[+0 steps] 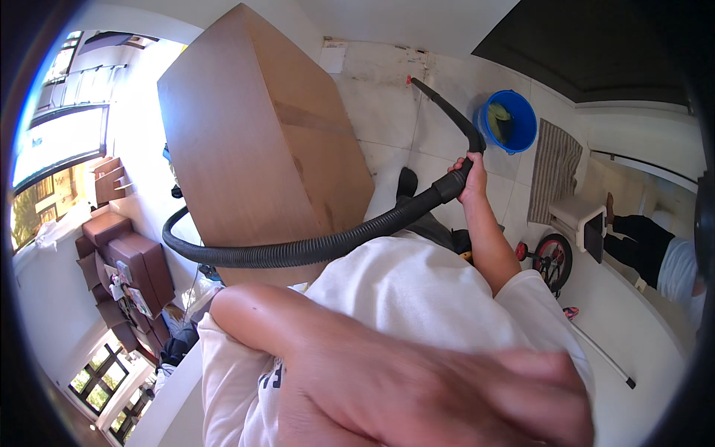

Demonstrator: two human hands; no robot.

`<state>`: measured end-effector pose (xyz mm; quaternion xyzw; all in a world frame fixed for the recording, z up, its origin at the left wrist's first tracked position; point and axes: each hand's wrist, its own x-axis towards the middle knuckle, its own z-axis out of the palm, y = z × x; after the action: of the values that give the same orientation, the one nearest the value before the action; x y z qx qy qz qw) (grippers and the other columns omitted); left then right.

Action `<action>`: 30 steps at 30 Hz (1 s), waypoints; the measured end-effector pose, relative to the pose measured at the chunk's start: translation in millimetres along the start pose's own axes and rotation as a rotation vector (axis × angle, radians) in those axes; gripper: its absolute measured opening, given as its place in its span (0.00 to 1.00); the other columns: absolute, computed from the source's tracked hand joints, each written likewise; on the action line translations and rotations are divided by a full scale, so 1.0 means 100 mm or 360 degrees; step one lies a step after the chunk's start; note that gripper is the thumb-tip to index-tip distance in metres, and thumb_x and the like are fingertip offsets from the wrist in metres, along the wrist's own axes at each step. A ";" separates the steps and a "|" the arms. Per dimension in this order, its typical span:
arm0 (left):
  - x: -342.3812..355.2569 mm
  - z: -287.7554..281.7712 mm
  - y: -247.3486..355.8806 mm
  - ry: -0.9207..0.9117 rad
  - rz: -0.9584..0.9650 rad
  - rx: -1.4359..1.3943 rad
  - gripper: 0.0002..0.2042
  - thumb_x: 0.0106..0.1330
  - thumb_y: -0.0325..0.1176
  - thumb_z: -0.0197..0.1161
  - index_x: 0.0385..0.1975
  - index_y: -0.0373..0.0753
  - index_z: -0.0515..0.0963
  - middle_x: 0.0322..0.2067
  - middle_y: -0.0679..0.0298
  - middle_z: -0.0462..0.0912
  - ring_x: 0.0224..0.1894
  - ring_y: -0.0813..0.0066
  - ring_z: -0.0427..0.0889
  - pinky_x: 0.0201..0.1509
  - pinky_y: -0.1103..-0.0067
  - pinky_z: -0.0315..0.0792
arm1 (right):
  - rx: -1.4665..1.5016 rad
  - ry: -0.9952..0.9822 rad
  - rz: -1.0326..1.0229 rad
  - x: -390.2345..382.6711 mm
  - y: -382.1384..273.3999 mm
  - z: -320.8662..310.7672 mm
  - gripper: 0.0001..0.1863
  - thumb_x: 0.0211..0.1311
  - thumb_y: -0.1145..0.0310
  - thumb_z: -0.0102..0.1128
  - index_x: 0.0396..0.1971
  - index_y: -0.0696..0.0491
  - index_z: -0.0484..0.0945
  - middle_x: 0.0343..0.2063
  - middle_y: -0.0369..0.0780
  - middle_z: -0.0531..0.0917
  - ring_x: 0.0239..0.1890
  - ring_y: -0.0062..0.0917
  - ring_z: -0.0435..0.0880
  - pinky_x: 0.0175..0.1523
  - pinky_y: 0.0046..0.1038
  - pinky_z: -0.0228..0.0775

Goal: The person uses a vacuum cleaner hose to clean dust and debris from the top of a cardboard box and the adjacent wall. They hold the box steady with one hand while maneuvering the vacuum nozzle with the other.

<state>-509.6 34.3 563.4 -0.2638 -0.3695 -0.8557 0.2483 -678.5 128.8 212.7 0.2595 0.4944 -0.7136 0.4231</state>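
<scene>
My right hand (pixel 474 177) is wrapped round the black handle of a vacuum cleaner's wand (pixel 449 112). The wand slants up and away to a narrow tip near the dirty foot of the far wall, with a small reddish spot at its end. From the handle, a ribbed black hose (pixel 298 252) runs left across my front and bends round the near side of a big brown box (pixel 223 141). My left hand (pixel 477 387) is raised very near the camera, across my white shirt. Motion smears it, and its fingers cannot be made out.
Right of the wand stands a blue bucket (pixel 514 112) with a yellowish cloth inside. A striped mat (pixel 555 167), a pale stool (pixel 577 216) and a small bicycle wheel (pixel 554 261) lie farther right, near another person (pixel 655 249). Brown sofas (pixel 126 261) stand at the left.
</scene>
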 end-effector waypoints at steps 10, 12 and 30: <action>-1.28 -1.43 0.43 0.1185 -0.1065 0.2690 0.13 0.60 0.35 0.57 0.42 0.38 0.75 0.45 0.57 0.74 0.51 0.62 0.70 0.55 0.72 0.62 | 0.0090 0.0010 -0.0044 0.03 -0.02 0.00 0.10 0.49 0.66 0.55 0.30 0.51 0.66 0.17 0.36 0.70 0.17 0.21 0.70 0.25 0.28 0.70; -1.50 -1.54 0.56 0.1518 -0.1002 0.2731 0.12 0.62 0.36 0.56 0.42 0.38 0.75 0.45 0.59 0.74 0.51 0.67 0.70 0.56 0.74 0.62 | 0.0062 -0.0001 -0.0053 0.10 -0.02 0.11 0.10 0.49 0.66 0.54 0.29 0.51 0.65 0.17 0.37 0.70 0.17 0.22 0.71 0.25 0.28 0.70; -2.09 -1.28 0.67 0.1816 -0.1127 0.2694 0.13 0.63 0.36 0.55 0.42 0.36 0.75 0.47 0.58 0.72 0.48 0.67 0.72 0.50 0.76 0.67 | 0.0022 -0.0112 0.0102 0.69 -0.26 0.61 0.10 0.49 0.64 0.53 0.27 0.52 0.65 0.14 0.38 0.70 0.15 0.27 0.70 0.24 0.33 0.71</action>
<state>-348.2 -56.1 389.1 0.5527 -0.7261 -0.3425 0.2239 -732.8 52.2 193.5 0.2531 0.4656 -0.7117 0.4611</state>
